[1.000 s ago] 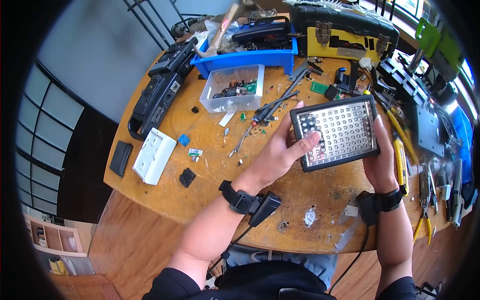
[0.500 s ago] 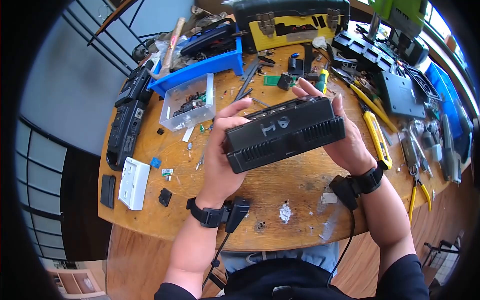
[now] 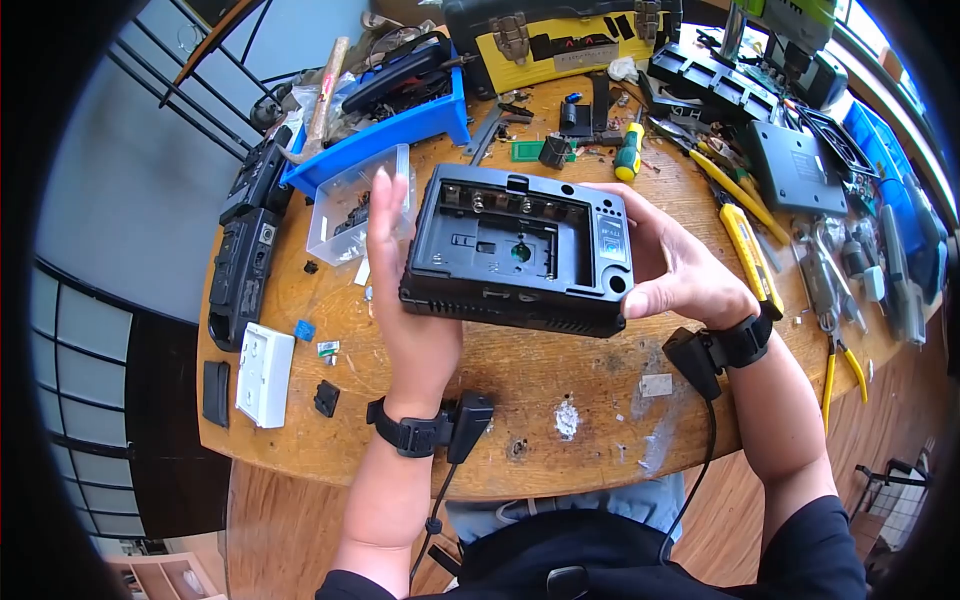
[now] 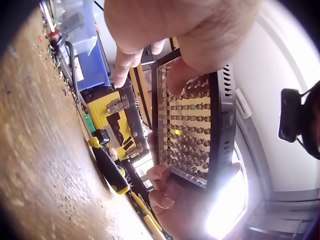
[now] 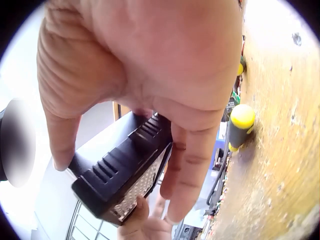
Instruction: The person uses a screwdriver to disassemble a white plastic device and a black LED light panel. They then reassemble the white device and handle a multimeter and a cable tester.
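Note:
A black LED light panel (image 3: 590,300) is held above the table, its back with an open battery bay and metal contacts facing up in the head view. Its rows of LEDs (image 4: 192,125) show in the left wrist view. My right hand (image 3: 690,265) grips the panel's right end, thumb at the near corner, fingers along the LED side. At the left end is my left hand (image 3: 405,290), fingers straight and pointing up, clear of the panel's back. Its thumb (image 4: 180,77) lies over the LED face, which is hidden in the head view.
A clear bin (image 3: 335,225) of small parts and a blue tray (image 3: 380,145) with a hammer stand at the back left. A screwdriver (image 3: 629,152), a yellow utility knife (image 3: 745,250) and pliers (image 3: 832,370) lie to the right. A white housing (image 3: 265,375) lies left.
The light panel has turned over from LED side up, through its vented edge, to back side up. The left fingers have straightened; the right hand has shifted round the panel's right end.

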Demonstrator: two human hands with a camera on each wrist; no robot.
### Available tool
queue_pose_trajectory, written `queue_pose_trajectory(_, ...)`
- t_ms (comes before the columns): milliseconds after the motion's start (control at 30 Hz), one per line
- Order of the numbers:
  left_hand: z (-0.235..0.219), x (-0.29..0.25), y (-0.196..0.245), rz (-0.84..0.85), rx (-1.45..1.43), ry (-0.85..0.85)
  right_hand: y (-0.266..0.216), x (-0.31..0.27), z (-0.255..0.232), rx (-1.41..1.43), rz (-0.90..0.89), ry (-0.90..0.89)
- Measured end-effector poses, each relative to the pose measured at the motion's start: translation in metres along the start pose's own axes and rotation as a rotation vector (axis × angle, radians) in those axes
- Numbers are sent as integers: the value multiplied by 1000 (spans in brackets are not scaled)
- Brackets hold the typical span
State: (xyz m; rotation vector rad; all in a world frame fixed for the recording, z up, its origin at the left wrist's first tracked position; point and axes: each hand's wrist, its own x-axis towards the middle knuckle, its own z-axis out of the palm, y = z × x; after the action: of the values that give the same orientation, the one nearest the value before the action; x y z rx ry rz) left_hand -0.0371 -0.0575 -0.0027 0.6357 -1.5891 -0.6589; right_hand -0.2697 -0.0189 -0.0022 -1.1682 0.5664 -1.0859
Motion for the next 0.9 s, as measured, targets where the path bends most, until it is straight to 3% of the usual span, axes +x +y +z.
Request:
queue_pose_trajectory(67, -1, -1, 1, -301, -147, -13, 0, 1, 4, -13, -70, 31)
queue_pose_trajectory(200, -2, -5, -1, -297, -192, -88, -4, 4, 5, 28, -170, 37)
queue_pose_trajectory(267, -5, -6, -1, -456, -132, -142, -9, 3, 7, 31, -171, 23)
queue_pose_trajectory(333, -6, -8, -1, -470, -181, -146, -10, 3, 11, 33, -156, 115)
queue_pose_trajectory(400, -7, -8, 0, -483, -228, -147, -7, 4, 9, 34, -180, 114)
queue_pose_trajectory(467, -9, -7, 5, -558, -453, -137, -6, 5, 8, 35, -204, 113)
queue_pose_trajectory(567, -8, -5, 11, -599, -503, -128, -6, 5, 8, 81, -167, 67)
queue_pose_trajectory(900, -5, -5, 9, -513, -547, -83, 2, 5, 2, -1, -170, -11)
